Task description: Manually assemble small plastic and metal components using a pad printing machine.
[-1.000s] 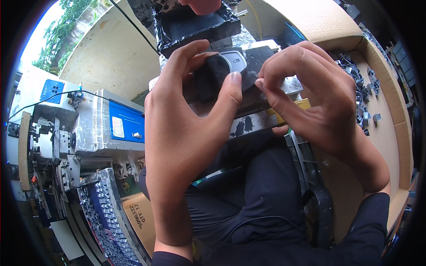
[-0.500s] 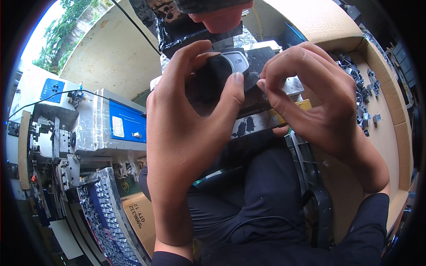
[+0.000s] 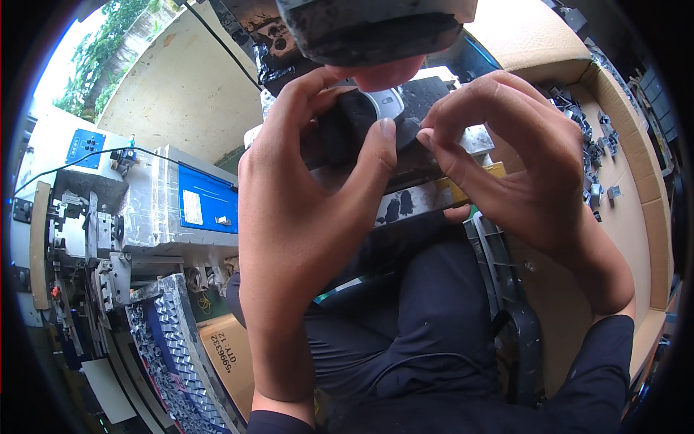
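Note:
A light grey rounded plastic piece with a small dark mark sits on a black block. My left hand curves around that block, fingertips at the far end of the piece and thumb against its near edge. To the right, my right hand is closed in a pinch beside the dark fixture; whatever lies between its finger and thumb is hidden. Just above the grey piece hangs a pink pad under a dark-smeared machine head, covering part of the piece's far side.
A large cardboard box with several small metal parts stands to the right. At lower left is a tray of rowed silver parts beside a smaller carton. Left of my arm stands a grey machine with a blue panel.
The machine head and its pink pad have come lower into view, nearer the grey piece, and now hide more of the area behind it. Both hands have hardly moved.

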